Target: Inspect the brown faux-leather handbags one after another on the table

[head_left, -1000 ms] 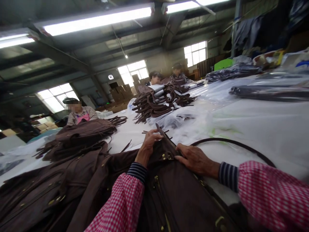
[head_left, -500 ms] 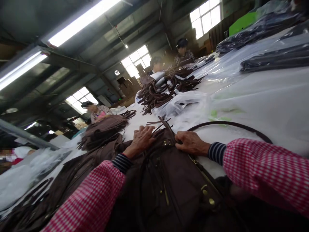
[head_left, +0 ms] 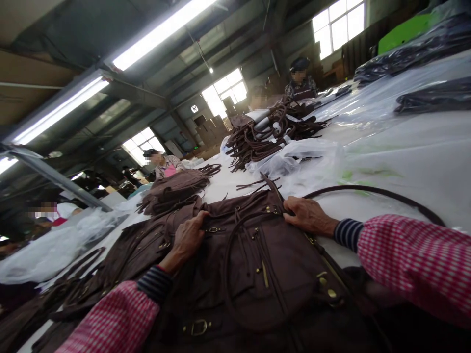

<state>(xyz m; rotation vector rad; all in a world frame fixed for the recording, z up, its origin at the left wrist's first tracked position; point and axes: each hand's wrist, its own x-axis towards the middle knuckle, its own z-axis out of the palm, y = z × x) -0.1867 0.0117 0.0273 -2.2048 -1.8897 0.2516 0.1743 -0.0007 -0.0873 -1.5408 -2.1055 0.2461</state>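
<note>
A dark brown handbag (head_left: 239,250) with brass buckles, zips and cord ties lies flat in front of me. My left hand (head_left: 188,238) grips the bag's upper left edge, fingers curled over it. At the upper right corner my right hand (head_left: 307,214) is closed on the bag's edge beside a brass fitting. One round handle (head_left: 226,274) loops down over the bag's front. Another long brown strap (head_left: 379,189) arcs across the table to the right of my right hand.
More brown bags (head_left: 172,189) lie to the left and beyond. Ahead sits a heap of brown straps (head_left: 253,135) beside clear plastic bags (head_left: 298,154). Dark plastic-wrapped items (head_left: 434,93) rest at the right on the white table (head_left: 412,152). Several co-workers are at the far side and left.
My left hand has moved left and down from the bag's top middle to its left edge. The bag's front now shows spread wider. My right hand stays at the right corner.
</note>
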